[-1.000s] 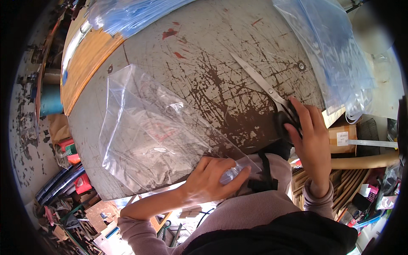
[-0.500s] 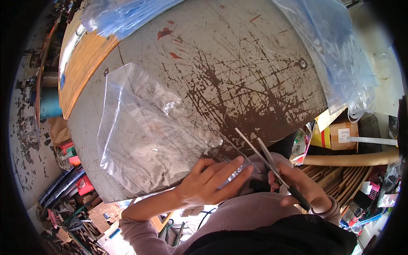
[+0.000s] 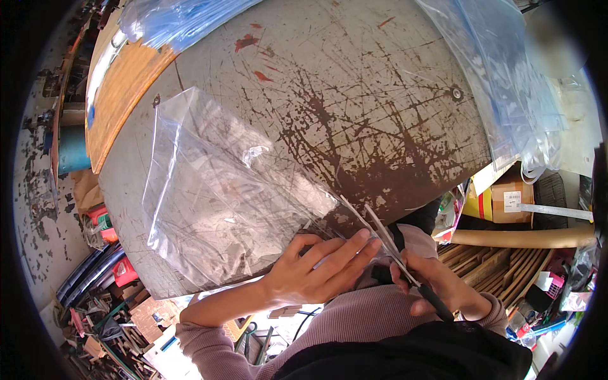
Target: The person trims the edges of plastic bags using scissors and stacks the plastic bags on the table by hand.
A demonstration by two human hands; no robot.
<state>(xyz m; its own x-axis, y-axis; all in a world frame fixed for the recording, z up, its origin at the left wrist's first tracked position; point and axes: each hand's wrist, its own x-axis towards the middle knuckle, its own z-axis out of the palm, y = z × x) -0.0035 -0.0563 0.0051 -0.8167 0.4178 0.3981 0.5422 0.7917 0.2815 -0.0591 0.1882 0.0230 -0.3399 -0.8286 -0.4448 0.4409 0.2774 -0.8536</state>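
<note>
Scissors that lay on the table one second ago are now up off it, carried in our right hand toward our left hand at the near edge. We have the right hand closed around the black handles, and the blades stand a little apart in a narrow V, tips pointing away from us, just beside the left fingertips. Our left hand has hold of the near end of the clear plastic bag, its fingers almost straight and close together; the thumb is hidden from us. We cannot tell whether any film lies between the blades. The bag spreads flat and creased over the left part of the scratched grey table. Bluish plastic sheets lie at the far left, more blue plastic lies along the right, and a cardboard box stands below that.
</note>
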